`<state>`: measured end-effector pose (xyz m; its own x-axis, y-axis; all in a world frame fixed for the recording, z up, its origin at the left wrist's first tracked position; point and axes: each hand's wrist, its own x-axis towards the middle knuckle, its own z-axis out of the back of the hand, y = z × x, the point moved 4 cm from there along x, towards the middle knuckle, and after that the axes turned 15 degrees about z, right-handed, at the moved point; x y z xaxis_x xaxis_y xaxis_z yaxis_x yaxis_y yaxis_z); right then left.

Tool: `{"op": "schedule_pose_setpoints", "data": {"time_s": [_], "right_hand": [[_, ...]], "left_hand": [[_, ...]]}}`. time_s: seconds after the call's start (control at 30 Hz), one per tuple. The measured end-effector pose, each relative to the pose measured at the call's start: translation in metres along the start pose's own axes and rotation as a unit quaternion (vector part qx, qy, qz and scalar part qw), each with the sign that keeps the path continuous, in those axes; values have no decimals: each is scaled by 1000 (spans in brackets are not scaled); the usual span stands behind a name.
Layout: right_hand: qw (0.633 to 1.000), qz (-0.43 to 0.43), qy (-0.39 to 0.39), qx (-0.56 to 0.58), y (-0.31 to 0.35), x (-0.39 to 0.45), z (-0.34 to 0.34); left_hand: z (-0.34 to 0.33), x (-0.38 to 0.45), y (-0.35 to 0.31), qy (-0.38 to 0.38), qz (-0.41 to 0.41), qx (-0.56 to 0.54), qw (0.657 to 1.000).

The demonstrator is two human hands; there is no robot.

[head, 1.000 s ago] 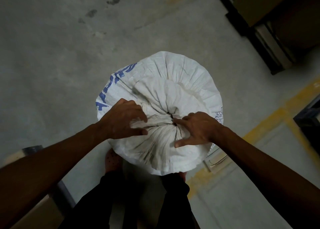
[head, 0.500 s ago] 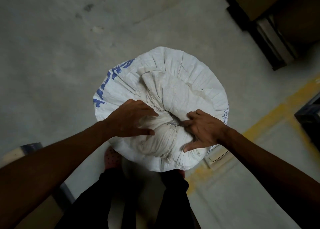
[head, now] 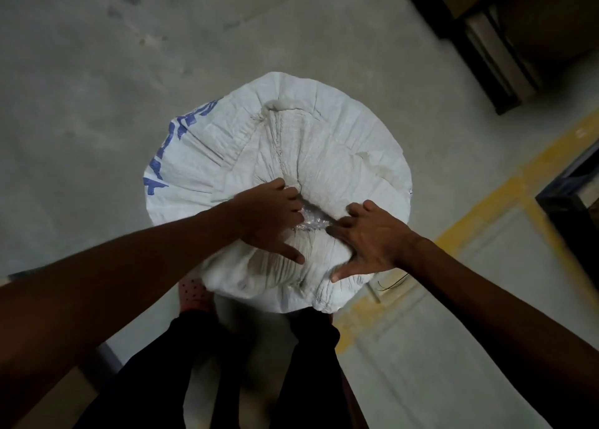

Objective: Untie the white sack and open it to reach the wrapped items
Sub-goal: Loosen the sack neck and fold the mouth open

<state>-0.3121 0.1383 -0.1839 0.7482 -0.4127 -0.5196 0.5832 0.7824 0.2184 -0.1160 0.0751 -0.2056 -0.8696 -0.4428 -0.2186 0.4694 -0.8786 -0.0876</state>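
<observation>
A full white woven sack (head: 324,143) with blue lettering stands upright on the floor in front of my legs. Its gathered mouth has a small gap at the middle, where shiny clear wrapping (head: 312,219) shows. My left hand (head: 270,222) grips the fabric on the left edge of that gap, fingers curled in. On the right edge, my right hand (head: 368,239) presses with fingers hooked into the fabric and thumb spread. No tie or string is visible.
Bare concrete floor (head: 97,104) surrounds the sack. Yellow painted lines (head: 486,214) run to the right. A dark pallet with cardboard boxes (head: 505,39) stands at the upper right, and a dark frame (head: 580,192) at the right edge. My feet stand just behind the sack.
The gathered mouth has been pulled apart, so a gap with clear wrapping now shows. Both hands have shifted to the edges of that gap, and the far fabric has spread outward.
</observation>
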Motion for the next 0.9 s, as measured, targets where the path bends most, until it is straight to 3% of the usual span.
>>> {"op": "schedule_pose_setpoints", "data": {"time_s": [0.13, 0.4, 0.5, 0.63, 0.77, 0.9], "right_hand": [[999, 13, -7, -46, 5, -4, 1], [988, 60, -82, -117, 11, -10, 8], [993, 4, -63, -101, 14, -2, 9], [988, -92, -126, -21, 10, 0, 18], [987, -53, -135, -64, 16, 12, 21], [971, -33, -188, -141, 20, 14, 45]], "left_hand": [[3, 2, 5, 53, -3, 38, 998], [8, -31, 17, 121, 0, -19, 992], [9, -51, 23, 109, 51, -82, 989], [1, -64, 35, 135, 111, -114, 978], [-1, -62, 40, 151, 132, -117, 973], [5, -64, 30, 167, 86, -88, 978]]}}
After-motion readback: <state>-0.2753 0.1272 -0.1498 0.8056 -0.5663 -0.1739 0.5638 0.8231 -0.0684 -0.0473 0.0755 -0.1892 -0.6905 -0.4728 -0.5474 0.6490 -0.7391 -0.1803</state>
